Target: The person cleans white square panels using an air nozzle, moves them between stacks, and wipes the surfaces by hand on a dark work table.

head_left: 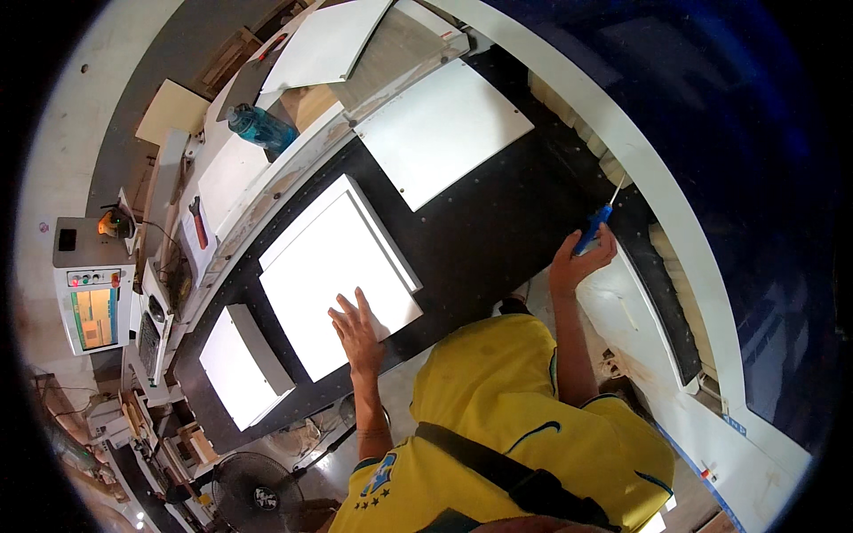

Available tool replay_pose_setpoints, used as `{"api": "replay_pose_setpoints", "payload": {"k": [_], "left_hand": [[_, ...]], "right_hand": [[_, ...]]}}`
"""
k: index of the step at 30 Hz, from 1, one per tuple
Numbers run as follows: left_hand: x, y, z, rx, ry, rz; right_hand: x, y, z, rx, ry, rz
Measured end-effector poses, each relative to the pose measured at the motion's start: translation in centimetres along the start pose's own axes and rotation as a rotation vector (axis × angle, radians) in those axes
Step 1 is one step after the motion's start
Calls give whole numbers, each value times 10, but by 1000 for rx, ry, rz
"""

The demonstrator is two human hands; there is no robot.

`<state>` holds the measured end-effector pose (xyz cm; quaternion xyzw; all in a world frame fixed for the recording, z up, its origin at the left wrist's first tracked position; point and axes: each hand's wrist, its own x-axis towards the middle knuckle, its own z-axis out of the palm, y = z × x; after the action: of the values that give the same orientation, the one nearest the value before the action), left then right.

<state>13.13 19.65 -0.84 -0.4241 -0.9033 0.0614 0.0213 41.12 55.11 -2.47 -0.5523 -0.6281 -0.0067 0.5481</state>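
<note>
My left hand (357, 336) lies with fingers spread on the near part of a white panel (311, 275), stacked on another in the middle of the black table. Off to the right, my right hand (584, 259) is closed round the blue handle of a screwdriver (593, 229). Its thin pale shaft points away from me, above the table's right end. Farther back lies a single white panel (444, 133) with small dark spots near its corners. Smaller white panels (238, 369) are stacked at the table's left end.
Beyond the black table (498, 213) runs a ledge with a blue bottle (262, 129), a red-handled tool (197, 222) and more boards. A control cabinet with a screen (96, 317) stands at far left, a fan (258, 493) at lower left. A pale machine frame (675, 195) curves along the right.
</note>
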Motion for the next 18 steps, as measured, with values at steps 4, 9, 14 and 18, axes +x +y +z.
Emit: {"api": "replay_pose_setpoints", "payload": {"k": [4,9,14,18], "left_hand": [[-3,-1,-13,-102,-66,-20],[26,-39,-100,-54,-161,27],[96,-81,-251,-338,-71,-80],[166,-166,-268,20,-10,-133]], "right_hand": [[13,7,15,377,-403,29],[-8,-12,91,789,-859,618],[-14,-89,152,725,-940,1001],[-12,-148,167,812,-972,1191]]}}
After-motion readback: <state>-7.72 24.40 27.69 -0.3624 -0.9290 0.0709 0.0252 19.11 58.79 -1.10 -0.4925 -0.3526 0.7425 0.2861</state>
